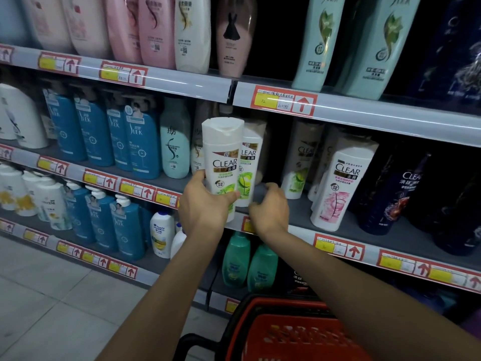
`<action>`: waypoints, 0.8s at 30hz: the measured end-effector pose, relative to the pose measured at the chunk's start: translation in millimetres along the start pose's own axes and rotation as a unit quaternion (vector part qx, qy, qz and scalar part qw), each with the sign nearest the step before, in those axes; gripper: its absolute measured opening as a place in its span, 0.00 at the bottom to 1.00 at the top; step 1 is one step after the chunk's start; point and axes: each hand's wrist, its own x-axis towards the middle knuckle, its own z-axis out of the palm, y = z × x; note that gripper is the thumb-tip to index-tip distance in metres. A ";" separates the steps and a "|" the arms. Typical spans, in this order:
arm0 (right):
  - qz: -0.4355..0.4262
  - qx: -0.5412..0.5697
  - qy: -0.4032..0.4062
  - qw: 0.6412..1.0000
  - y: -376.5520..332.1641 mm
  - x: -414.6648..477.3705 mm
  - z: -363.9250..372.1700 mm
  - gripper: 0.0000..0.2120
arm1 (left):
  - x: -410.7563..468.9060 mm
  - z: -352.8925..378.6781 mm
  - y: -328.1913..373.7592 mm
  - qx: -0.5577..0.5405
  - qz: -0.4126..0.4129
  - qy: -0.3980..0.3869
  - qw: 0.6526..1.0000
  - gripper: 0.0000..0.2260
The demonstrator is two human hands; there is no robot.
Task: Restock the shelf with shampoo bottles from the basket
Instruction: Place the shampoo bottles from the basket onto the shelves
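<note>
A left hand (205, 204) grips a bottle (223, 162) low, its base at the shelf (296, 213) lip. The right hand (270, 207), fingers curled, is beside a 2nd bottle (250, 175) already shelved; its grip is unclear. Restocking looks mid-way. What the basket (281, 302) holds cannot be made out.

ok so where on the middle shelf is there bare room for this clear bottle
Bare grey shelf shows between the second green CLEAR bottle and the cream CLEAR bottle, just past the right hand. More lies in front, toward the pink CLEAR bottle. Left of the held bottle it is packed tight.
</note>
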 end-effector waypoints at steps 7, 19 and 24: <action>0.098 -0.021 0.070 0.992 17.9 15.5 -16.1 0.20 | -6.5 12.1 2.3 -0.018 0.013 -0.057 0.998 0.22; 0.214 -0.029 0.055 0.975 22.9 54.9 -21.9 0.22 | -10.3 41.8 6.7 -0.019 0.009 -0.080 0.997 0.25; 0.216 -0.041 0.072 0.973 27.2 60.1 -21.1 0.20 | -8.8 49.8 7.7 -0.017 0.005 -0.073 0.997 0.24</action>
